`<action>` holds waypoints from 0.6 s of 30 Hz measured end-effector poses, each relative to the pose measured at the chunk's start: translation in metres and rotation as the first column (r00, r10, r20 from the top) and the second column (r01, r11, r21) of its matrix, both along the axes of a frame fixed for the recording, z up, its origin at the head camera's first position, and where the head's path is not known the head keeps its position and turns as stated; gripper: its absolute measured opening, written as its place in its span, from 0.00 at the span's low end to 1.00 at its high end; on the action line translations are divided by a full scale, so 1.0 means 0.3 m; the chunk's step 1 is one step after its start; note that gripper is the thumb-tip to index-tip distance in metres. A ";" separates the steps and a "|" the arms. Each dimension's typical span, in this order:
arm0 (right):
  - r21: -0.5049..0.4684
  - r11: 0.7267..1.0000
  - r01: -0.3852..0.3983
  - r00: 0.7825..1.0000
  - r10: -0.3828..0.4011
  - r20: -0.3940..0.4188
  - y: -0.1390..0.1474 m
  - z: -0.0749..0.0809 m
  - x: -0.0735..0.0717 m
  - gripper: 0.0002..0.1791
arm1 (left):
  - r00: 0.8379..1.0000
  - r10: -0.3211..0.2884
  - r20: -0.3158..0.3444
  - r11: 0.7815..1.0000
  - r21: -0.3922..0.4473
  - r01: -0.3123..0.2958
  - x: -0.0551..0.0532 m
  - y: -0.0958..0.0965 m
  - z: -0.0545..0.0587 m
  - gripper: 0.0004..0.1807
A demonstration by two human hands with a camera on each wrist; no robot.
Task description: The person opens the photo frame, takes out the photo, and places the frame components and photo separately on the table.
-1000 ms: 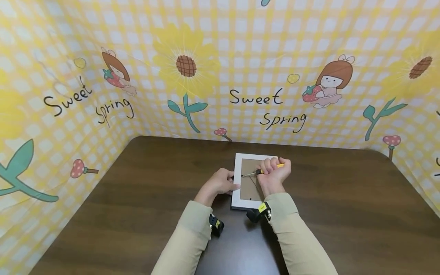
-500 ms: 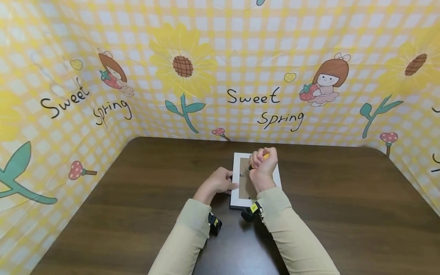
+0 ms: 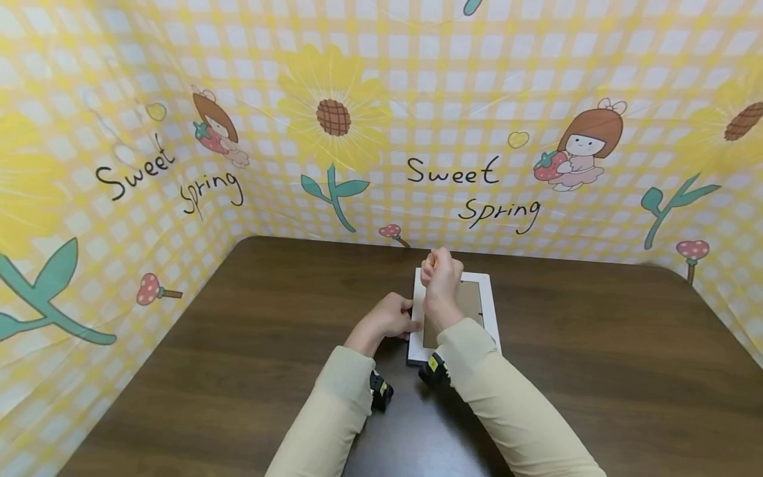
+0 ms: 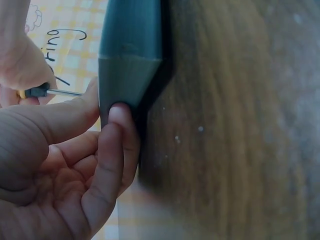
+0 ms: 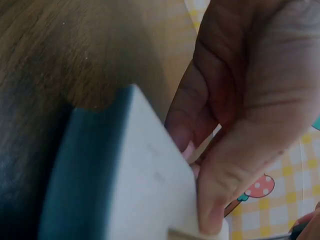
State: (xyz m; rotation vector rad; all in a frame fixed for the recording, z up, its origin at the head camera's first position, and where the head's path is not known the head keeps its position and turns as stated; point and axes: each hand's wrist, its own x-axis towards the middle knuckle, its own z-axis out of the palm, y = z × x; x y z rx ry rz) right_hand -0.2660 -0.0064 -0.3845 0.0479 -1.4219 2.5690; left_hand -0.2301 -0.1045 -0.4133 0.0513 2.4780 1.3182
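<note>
A picture frame [image 3: 492,324] with a white border lies on the table, its brown backing board [image 3: 471,298] facing up. My left hand [image 3: 389,315] pinches its left side, thumb on the white border and fingers against the dark outer edge. My right hand [image 3: 442,281] grips a screwdriver [image 4: 36,91] with a yellow and black handle, held above the left part of the backing. The metal shaft [image 4: 65,93] shows in the left wrist view, pointing toward the frame beside my left thumb; its tip is hidden. One small dark tab [image 3: 480,313] shows at the backing's right edge.
The dark wooden table [image 3: 286,318] reaches back to a yellow checked cloth [image 3: 369,79] with printed flowers and lettering. Black cameras are strapped at both wrists, the right one [image 3: 434,368] close to the frame's near edge.
My right hand has moved left across the frame and tipped the screwdriver handle more upright, now covering the left part of the backing. My left hand keeps its hold on the frame's side.
</note>
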 end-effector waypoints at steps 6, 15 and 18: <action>0.050 0.998 0.024 0.999 -0.026 0.034 -0.026 0.012 0.007 0.26 | 1.000 -0.011 -0.005 1.000 0.022 0.011 0.004 -0.009 0.007 0.12; 0.012 1.000 0.024 0.998 -0.025 0.063 -0.013 0.004 -0.011 0.26 | 1.000 0.019 0.014 0.999 0.039 -0.019 0.005 -0.012 -0.004 0.18; -0.065 0.997 0.029 0.995 -0.023 0.092 0.016 0.000 -0.021 0.25 | 1.000 0.010 0.010 0.999 0.052 -0.010 0.010 -0.010 -0.011 0.17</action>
